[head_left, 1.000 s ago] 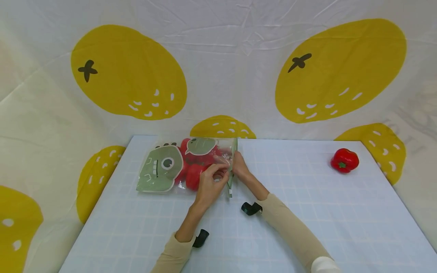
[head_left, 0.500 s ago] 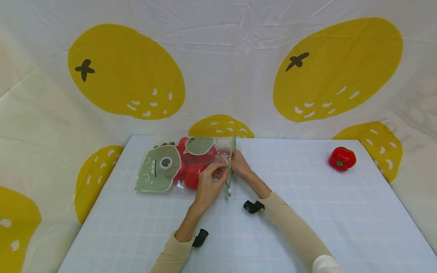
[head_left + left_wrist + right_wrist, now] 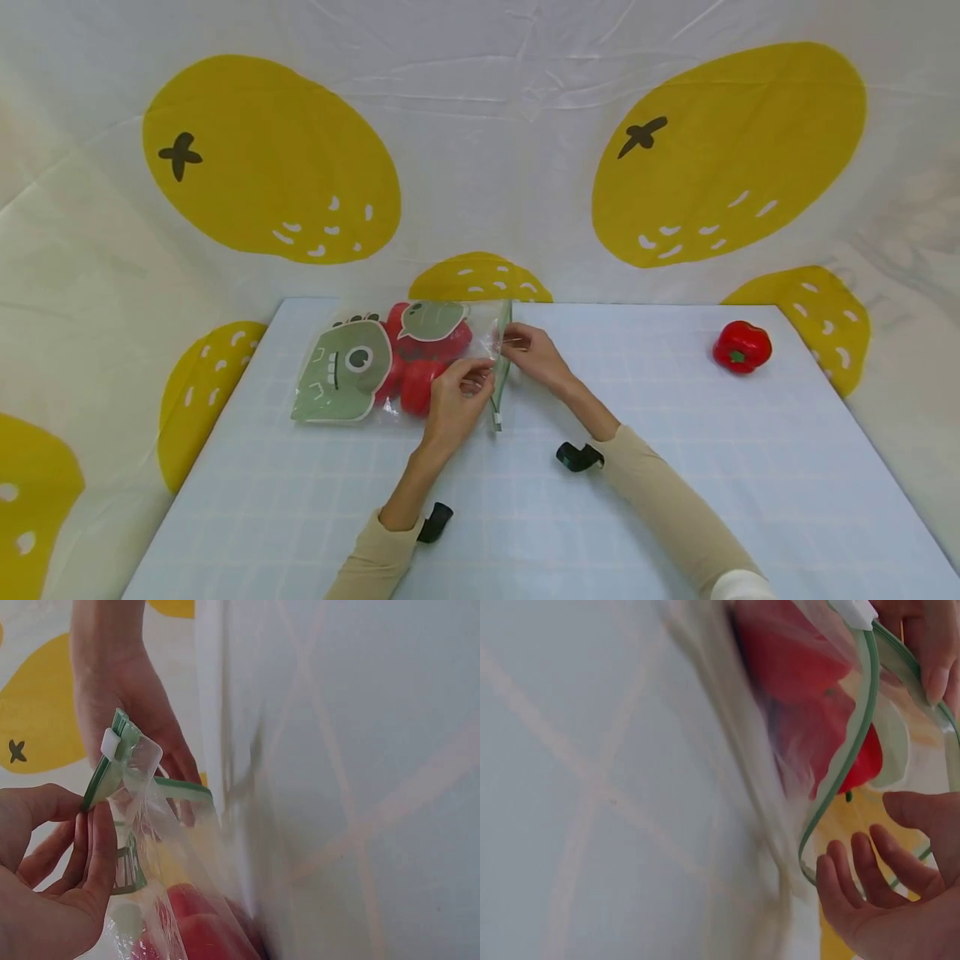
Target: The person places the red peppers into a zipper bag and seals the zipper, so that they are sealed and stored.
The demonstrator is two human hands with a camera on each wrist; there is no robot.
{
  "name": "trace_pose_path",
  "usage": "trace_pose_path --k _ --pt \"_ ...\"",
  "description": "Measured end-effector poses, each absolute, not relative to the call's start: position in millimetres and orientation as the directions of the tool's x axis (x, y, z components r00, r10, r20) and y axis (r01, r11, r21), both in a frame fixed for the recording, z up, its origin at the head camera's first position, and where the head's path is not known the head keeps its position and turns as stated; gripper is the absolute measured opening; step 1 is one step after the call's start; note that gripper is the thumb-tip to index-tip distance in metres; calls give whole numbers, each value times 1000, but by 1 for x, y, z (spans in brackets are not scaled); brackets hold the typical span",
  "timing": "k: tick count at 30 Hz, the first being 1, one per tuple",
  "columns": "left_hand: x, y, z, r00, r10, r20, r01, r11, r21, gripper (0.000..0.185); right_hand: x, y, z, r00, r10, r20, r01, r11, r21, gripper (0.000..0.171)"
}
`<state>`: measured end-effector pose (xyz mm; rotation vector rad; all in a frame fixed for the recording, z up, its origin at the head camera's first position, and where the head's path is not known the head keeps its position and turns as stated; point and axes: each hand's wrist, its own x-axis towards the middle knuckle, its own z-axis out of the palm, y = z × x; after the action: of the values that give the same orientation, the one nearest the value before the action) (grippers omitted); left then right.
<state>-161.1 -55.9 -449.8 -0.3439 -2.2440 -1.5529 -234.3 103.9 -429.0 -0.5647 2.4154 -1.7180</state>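
Observation:
A clear zip bag (image 3: 333,396) with a green monster print lies on its side toward the back of the table, holding several red bell peppers (image 3: 784,656). My left hand (image 3: 456,404) pinches the green zip edge of its mouth, below the white slider (image 3: 110,744). The mouth gapes in the right wrist view. My right hand (image 3: 900,881) is at the far part of that mouth, fingers loosely bent and spread, fingertips right at the green rim. Nothing shows in its palm.
A loose red bell pepper (image 3: 742,346) sits at the back right of the white gridded table (image 3: 637,400). Behind the table hangs a pale cloth (image 3: 495,167) with yellow fruit prints. Black wrist cameras (image 3: 579,457) stick out beside both cuffs.
My right hand has drawn back to the right, out of the bag's mouth, and its fingers show more. The left hand keeps its pinch on the zip edge. The head view has shifted slightly.

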Motion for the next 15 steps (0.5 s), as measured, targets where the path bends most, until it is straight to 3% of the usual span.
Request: trace_pose_path --k 8,15 --pt "-161 -56 -450 -905 -28 424 386 358 850 17 -230 119 -420 -929 -353 110 -223 299 -928 30" --pt "-160 -56 -449 -916 -27 400 364 363 858 17 -243 139 -440 -949 -278 149 -243 346 -906 32"
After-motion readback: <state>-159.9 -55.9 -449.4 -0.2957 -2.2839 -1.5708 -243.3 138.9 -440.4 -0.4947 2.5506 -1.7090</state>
